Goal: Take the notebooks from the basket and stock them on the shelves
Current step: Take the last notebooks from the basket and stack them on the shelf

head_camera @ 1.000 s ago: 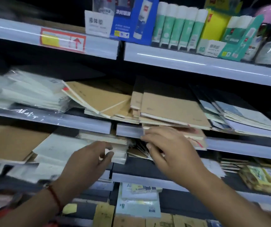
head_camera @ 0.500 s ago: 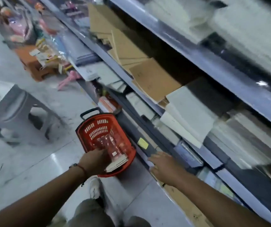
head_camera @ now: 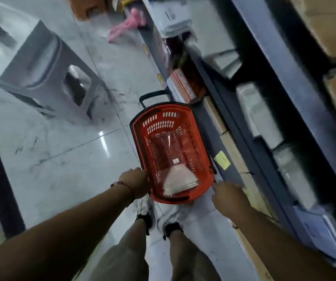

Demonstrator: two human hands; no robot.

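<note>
An orange basket (head_camera: 200,159) stands on the floor in front of my feet, against the shelf base. Inside it lies a small stack of white notebooks (head_camera: 180,182) at the near end, with crumpled clear plastic wrap (head_camera: 166,146) beyond them. My left hand (head_camera: 135,183) is at the basket's near left rim, with its fingers pointing down and nothing visible in them. My right hand (head_camera: 229,194) hovers just off the near right corner, fingers relaxed and empty. The shelves (head_camera: 284,98) run along the right, blurred, with white packs on them.
A grey plastic stool (head_camera: 41,63) stands on the tiled floor to the left. Pink items (head_camera: 128,25) lie farther down the aisle. The basket's black handle (head_camera: 152,96) sticks out at its far end. A yellow price tag (head_camera: 221,160) is on the bottom shelf edge.
My view swung from the shelves down to the basket. Both hands left the shelved notebooks and dropped to the basket; the left hand moved from inside it to its left rim.
</note>
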